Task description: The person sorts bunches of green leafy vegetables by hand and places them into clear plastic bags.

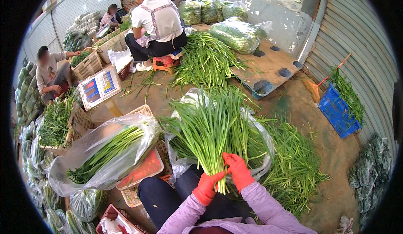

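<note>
A bundle of long green leafy stalks with pale lower ends (212,133) stands fanned out in front of me. My left hand (208,187), in an orange glove, is closed round its pale base. My right hand (237,169), also gloved in orange, pinches stalks at the bundle's right side, just above the left. Behind it is an open clear plastic bag (260,158) of more stalks, with a loose heap (289,171) to the right. At left, another clear bag with stalks (105,154) rests over a crate and tray.
Three people (155,20), (50,74), (108,19) sit among crates (86,62). A scale display (98,87) stands at left. Further back are a greens heap (201,58) and a board with holes (268,66). A blue basket (336,112) and broom (315,87) are by the corrugated wall (348,32).
</note>
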Motion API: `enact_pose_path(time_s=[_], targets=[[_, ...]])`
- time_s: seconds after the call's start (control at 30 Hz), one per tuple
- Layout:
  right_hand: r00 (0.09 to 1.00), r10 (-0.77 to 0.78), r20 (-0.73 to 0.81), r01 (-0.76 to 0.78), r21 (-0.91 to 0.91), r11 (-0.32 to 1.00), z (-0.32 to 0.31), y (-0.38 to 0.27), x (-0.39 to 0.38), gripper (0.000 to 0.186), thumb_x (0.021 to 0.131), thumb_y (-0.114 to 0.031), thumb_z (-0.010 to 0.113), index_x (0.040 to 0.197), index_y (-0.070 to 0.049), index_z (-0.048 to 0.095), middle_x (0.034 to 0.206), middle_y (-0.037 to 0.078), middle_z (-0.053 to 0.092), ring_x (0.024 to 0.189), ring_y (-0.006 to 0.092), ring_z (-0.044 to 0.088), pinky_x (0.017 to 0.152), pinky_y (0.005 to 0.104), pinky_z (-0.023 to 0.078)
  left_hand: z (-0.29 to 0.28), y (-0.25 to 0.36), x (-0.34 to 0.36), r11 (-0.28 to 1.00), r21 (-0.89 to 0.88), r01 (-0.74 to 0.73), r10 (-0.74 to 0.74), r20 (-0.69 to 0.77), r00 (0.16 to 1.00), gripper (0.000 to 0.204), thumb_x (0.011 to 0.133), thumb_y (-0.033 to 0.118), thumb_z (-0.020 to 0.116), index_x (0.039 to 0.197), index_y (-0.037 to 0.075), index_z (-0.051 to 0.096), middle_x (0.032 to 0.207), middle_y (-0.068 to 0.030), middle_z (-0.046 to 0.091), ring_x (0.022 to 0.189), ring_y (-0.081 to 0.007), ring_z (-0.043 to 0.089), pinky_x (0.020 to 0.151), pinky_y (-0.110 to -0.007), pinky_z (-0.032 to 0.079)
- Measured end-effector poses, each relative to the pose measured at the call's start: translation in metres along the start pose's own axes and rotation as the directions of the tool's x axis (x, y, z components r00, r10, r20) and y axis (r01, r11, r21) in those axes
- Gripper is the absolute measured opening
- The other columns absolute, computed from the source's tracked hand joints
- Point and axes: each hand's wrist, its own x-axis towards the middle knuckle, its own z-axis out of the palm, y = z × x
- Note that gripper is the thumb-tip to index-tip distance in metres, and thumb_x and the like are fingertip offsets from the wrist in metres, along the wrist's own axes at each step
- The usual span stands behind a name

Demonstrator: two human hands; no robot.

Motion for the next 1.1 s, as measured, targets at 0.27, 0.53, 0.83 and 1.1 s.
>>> enact_pose_path(time_s=[0.27,0.53,0.83,1.1], targets=[[0.614,-0.471,-0.633,0.589,-0.03,0.808,-0.092,-0.054,-0.032,0.027,0.094,-0.026,0.044,0.093,-0.004,0.06,0.07,0.007,0.065,0.05,0.0142,0.055,0.052,0.0264,0.045,0.013,0.017,-0.007,0.999,-0.035,-0.036,0.035,-0.034,0.999,0.047,0.082,0.01,0.06,0.127,0.004,0.045,0.103,-0.0073,0.064,0.082,-0.015,0.064,0.055,-0.026,0.052],[0.526,-0.694,-0.491,-0.114,-0.85,0.515,-0.149,-0.017,-0.038,0.045,0.08,-0.014,0.061,0.122,0.0,0.049,0.126,0.022,0.049,0.112,0.0319,0.051,0.09,0.0347,0.044,0.012,0.014,-0.013,0.984,-0.146,-0.101,0.113,0.079,0.99,0.059,0.08,0.014,0.064,0.133,0.007,0.039,0.108,-0.0084,0.063,0.091,-0.0195,0.063,0.072,-0.034,0.055],[0.643,-0.713,-0.279,0.315,-0.752,0.578,-0.055,0.047,0.045,0.027,0.082,-0.02,0.062,0.103,-0.004,0.059,0.094,0.015,0.064,0.084,0.0276,0.062,0.071,0.0387,0.049,-0.019,0.067,-0.033,0.957,-0.069,-0.282,0.289,0.147,0.946,0.056,0.081,0.002,0.061,0.132,0.005,0.037,0.095,-0.0139,0.064,0.069,-0.0234,0.064,0.065,-0.037,0.055],[0.902,-0.063,-0.427,-0.363,-0.831,0.422,-0.052,0.046,0.056,0.041,0.079,-0.038,0.061,0.101,-0.004,0.059,0.093,0.02,0.064,0.088,0.0354,0.062,0.077,0.044,0.048,-0.027,0.063,-0.019,0.958,-0.185,-0.218,0.225,0.017,0.974,0.061,0.08,0.012,0.065,0.135,0.014,0.038,0.093,-0.0022,0.064,0.064,-0.0105,0.055,0.055,-0.028,0.048]])
